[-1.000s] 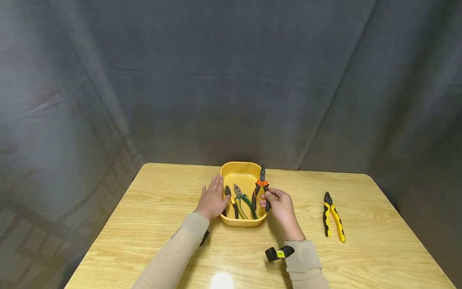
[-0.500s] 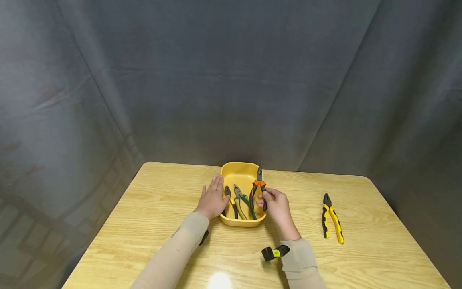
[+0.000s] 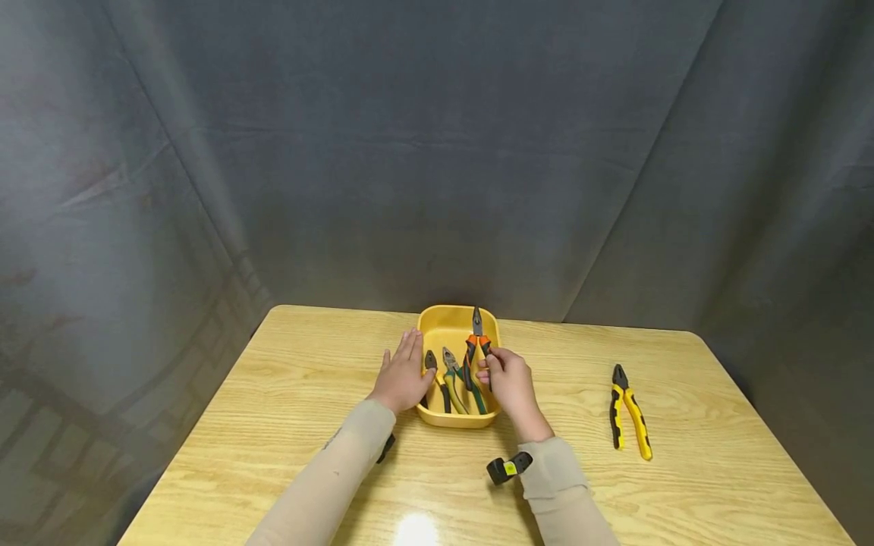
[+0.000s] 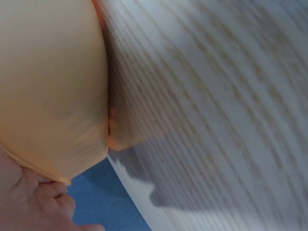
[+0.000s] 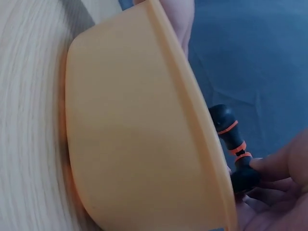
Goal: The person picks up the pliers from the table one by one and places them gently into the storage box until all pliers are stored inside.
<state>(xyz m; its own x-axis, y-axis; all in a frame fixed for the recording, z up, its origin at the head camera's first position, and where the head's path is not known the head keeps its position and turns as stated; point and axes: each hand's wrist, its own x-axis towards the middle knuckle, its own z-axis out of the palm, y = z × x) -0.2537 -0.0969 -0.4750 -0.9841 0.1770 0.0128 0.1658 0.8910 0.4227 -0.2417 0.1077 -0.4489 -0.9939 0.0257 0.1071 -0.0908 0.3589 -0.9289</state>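
My right hand (image 3: 514, 385) pinches one handle of the orange-and-black pliers (image 3: 477, 341), jaws pointing away, above the right part of the yellow plastic bin (image 3: 459, 421). In the right wrist view, thumb and fingers hold the black handle (image 5: 245, 178) just past the bin's rim. My left hand (image 3: 401, 379) lies with fingers straight along the bin's left rim, touching it; the left wrist view shows its fingers against the bin wall (image 4: 53, 86). Inside the bin lie green-and-yellow pliers (image 3: 454, 381) and black-and-yellow pliers (image 3: 437, 379). A further dark handle at the left wall is mostly hidden.
Yellow-and-black pliers (image 3: 628, 413) lie on the wooden table (image 3: 287, 379) to the right, handles spread. Behind the table's back edge hangs a grey curtain (image 3: 423, 152). The bin stands close to that edge.
My right hand has carried the orange-and-black pliers leftward, from the bin's right rim to over its inside. The left hand stays on the rim.
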